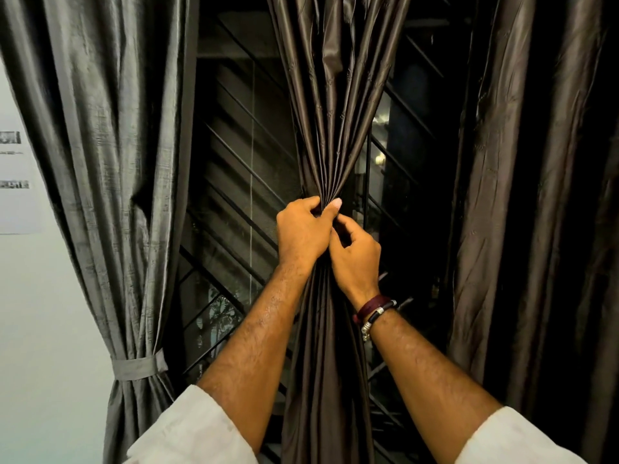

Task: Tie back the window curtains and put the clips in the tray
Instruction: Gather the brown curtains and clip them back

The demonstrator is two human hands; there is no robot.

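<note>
A dark brown satin curtain [331, 105] hangs in the middle of the window, gathered into a tight bunch at hand height. My left hand [303, 231] grips the bunch from the left, thumb and fingers wrapped round the folds. My right hand [355, 257] is just below and to the right, fingers curled against the same gathered folds. Whether a clip or tie lies under the fingers is hidden. No tray is in view.
A grey curtain [110, 155] at the left is held by a grey fabric tieback [139, 367]. Another dark curtain [536, 195] hangs at the right. Behind them is a window with diagonal metal bars [241, 169]. A white wall [40, 296] carries a paper sheet.
</note>
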